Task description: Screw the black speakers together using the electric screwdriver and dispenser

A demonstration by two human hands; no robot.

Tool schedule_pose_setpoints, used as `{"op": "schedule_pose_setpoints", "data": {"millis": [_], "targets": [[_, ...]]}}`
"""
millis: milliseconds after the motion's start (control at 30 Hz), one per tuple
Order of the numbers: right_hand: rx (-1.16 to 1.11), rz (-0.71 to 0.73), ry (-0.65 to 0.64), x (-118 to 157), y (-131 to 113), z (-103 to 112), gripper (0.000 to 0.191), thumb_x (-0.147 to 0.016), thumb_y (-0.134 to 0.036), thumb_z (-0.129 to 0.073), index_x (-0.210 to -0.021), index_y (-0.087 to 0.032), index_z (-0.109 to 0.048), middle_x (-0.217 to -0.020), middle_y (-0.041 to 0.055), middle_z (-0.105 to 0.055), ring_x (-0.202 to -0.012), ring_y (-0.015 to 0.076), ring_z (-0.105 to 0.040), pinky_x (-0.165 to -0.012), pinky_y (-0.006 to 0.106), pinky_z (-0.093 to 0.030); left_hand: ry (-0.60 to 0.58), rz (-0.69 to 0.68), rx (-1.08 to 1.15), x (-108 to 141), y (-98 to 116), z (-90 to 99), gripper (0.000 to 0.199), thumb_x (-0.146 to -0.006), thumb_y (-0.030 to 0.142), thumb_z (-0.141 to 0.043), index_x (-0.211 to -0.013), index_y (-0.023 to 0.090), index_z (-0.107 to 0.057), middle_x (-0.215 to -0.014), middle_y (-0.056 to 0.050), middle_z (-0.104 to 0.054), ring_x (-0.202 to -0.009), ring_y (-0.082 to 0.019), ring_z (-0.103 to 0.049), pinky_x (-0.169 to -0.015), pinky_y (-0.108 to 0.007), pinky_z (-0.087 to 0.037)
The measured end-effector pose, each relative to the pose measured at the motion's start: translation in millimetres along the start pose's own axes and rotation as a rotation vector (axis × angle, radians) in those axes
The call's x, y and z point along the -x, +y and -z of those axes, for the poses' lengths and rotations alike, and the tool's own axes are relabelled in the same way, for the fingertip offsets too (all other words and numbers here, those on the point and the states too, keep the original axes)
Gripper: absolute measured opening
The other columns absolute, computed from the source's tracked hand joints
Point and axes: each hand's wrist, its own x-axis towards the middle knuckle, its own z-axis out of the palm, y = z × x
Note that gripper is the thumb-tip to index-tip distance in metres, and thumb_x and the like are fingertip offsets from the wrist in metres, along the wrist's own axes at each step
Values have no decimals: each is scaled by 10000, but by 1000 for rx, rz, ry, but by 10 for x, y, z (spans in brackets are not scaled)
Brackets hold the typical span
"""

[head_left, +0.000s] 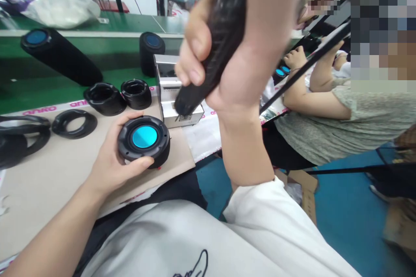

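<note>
My left hand (112, 164) is wrapped round a black ring-shaped speaker part (162, 155) with a bright blue disc, resting on the brown board. Raised above the table, my right hand (237, 64) grips a black power tool (224, 25), slightly blurred, its lower end in front of a silver-white box (182, 118). Behind my left hand stand two hollow black housings (104, 98), and a flat black ring (74, 123) lies to their left.
A tall black cylinder (61, 56) leans at the back left, and a shorter one (152, 53) stands beside the box. A plastic bag (61, 1) sits on the green shelf. At right, a person's arms (302, 95) reach over the bench beside a black bar.
</note>
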Motion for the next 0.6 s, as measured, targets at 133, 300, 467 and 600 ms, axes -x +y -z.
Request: {"op": "schedule_pose_setpoints", "data": {"millis": [133, 300, 467, 600], "targets": [[32, 99, 157, -50, 438, 270, 468, -826, -637, -882, -788, -292, -568, -567, -60, -463, -463, 162, -435, -449, 353, -355, -11, 35, 46, 13, 1, 10, 818, -827, 536, -912, -1509, 254, -558, -1448, -110, -671, -1308, -305, -687, -1127, -383, -559], [-12, 70, 234, -89, 701, 236, 516, -797, -696, -895, -788, -288, -579, -548, -66, -427, -437, 148, -385, -425, 343, -272, -10, 65, 21, 38, -33, 25, 872, -810, 578, -911, -1519, 232, -540, -1504, -148, -635, -1350, -335, -665, -1156, -416, -549], [55, -72, 119, -79, 703, 290, 640, -766, -841, -842, -831, -263, -576, -513, -84, -456, -405, 113, -401, -389, 316, -281, -9, 78, 37, 21, -30, 16, 863, -807, 601, -901, -1508, 248, -540, -1465, -145, -653, -1325, -357, -683, -1137, -467, -574], [-70, 79, -19, -30, 305, 283, 637, -808, -836, -805, -890, -252, -567, -565, -93, -539, -441, 93, -490, -406, 290, -385, -14, 64, 31, 0, -9, 8, 867, -799, 578, -914, -1495, 219, -543, -1466, -157, -646, -1324, -355, -680, -1133, -459, -576]]}}
